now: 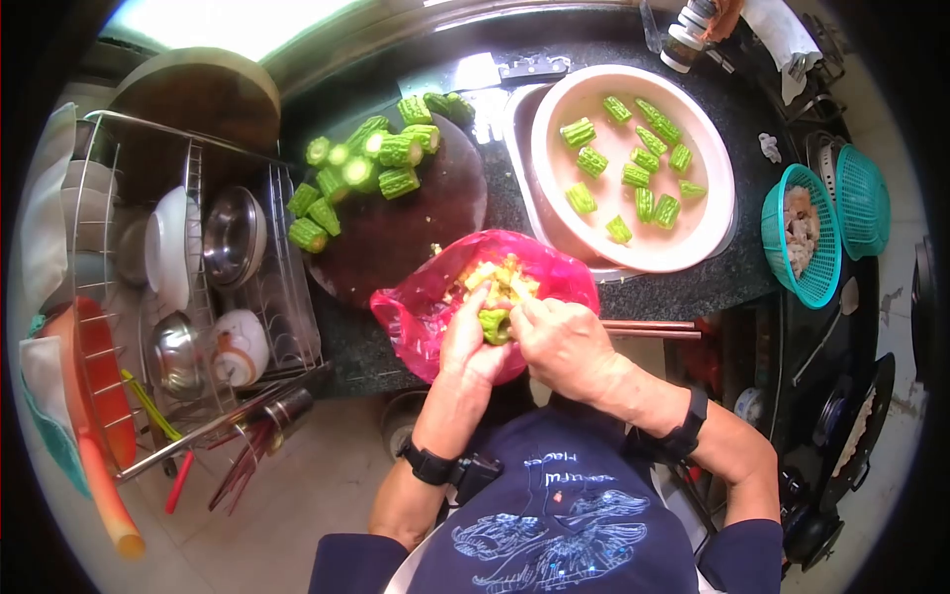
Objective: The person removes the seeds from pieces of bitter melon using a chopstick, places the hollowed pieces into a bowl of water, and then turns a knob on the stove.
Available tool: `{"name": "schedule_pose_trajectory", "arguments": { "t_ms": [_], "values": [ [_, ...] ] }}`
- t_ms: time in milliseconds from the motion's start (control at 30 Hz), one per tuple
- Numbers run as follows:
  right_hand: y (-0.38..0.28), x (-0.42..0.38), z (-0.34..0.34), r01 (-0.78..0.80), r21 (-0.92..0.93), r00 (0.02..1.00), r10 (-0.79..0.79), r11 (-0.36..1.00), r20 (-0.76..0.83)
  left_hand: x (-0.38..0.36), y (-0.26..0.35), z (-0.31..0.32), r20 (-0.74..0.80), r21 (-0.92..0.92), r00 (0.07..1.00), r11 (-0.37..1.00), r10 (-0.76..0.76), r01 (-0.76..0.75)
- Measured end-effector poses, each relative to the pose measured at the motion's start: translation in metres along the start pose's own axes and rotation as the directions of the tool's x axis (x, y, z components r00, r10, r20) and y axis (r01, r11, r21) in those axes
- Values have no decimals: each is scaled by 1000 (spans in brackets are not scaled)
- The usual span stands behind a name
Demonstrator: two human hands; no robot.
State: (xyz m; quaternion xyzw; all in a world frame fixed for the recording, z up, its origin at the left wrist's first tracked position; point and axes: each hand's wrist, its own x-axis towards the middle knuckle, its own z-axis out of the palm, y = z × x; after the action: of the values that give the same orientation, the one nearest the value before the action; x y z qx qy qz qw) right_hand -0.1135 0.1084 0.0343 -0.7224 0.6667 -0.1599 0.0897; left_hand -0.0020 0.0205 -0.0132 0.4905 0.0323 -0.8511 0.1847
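My left hand [465,342] grips a short green bitter gourd piece [494,324] over a pink plastic bag [416,317] that holds yellowish scraps [500,277]. My right hand [564,342] touches the same piece from the right, fingers pressed into its top. Several cut gourd pieces [381,163] lie on a round dark cutting board [406,228] behind the bag. More pieces [643,168] sit in a pink basin [717,213] at the right.
A dish rack [178,287] with bowls and plates stands at the left. A cleaver [495,71] lies behind the board. Chopsticks [648,329] rest at the counter edge. Two teal baskets [826,228] stand at the right, one with pale food.
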Motion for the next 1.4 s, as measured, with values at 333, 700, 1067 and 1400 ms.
{"name": "schedule_pose_trajectory", "arguments": {
  "t_ms": [333,700,1067,1400],
  "values": [
    [-5,-5,-25,-177,389,966,235,904,-107,-6,34,-8,130,-451,988,883,-83,133],
    [-5,-13,-39,-212,290,957,258,933,-130,-12,30,-4,267,-375,963,916,-45,146],
    [-14,1,-4,-225,282,966,251,933,-61,-12,8,12,177,-78,948,964,264,-254],
    [-7,-14,-19,-244,648,938,346,721,-32,-13,33,1,77,-314,991,946,108,-79]
  ]
}}
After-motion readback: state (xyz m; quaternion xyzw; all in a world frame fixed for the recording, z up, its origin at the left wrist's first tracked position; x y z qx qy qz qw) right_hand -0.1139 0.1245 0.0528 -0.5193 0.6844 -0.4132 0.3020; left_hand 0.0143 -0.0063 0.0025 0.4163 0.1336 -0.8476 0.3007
